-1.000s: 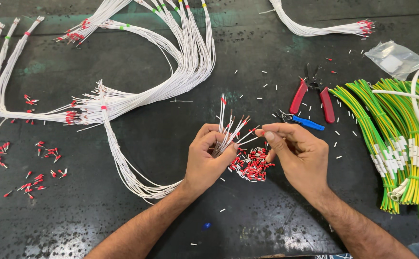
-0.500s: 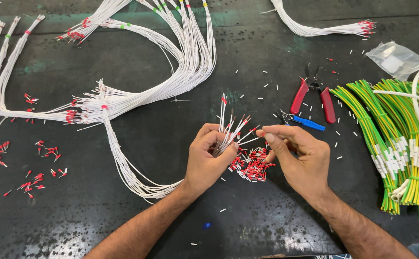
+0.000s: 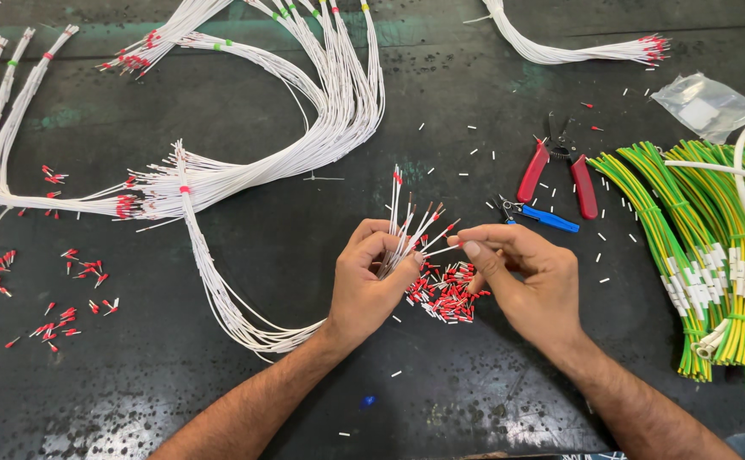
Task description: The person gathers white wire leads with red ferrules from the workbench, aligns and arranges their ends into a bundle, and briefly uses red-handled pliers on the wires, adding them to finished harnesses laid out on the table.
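My left hand [image 3: 372, 285] grips a bundle of thin white wires [image 3: 219, 294] near their ends, which fan upward with red ferrule tips [image 3: 419, 217]. My right hand [image 3: 530, 281] pinches the tip of one wire from that fan between thumb and forefinger. Just below and between both hands lies a small pile of loose red ferrules [image 3: 445, 294] on the dark table.
Large white wire looms [image 3: 304, 128] spread across the back left. Red-handled pliers [image 3: 560, 166] and a small blue tool [image 3: 547, 219] lie beyond my right hand. Green-yellow wire bundles [image 3: 704, 247] fill the right edge. Scattered red ferrules [image 3: 66, 298] lie left; a plastic bag [image 3: 704, 104] sits back right.
Hardly anything differs: my right hand's fingers have shifted slightly at the wire tip; the left hand keeps the bundle in place.
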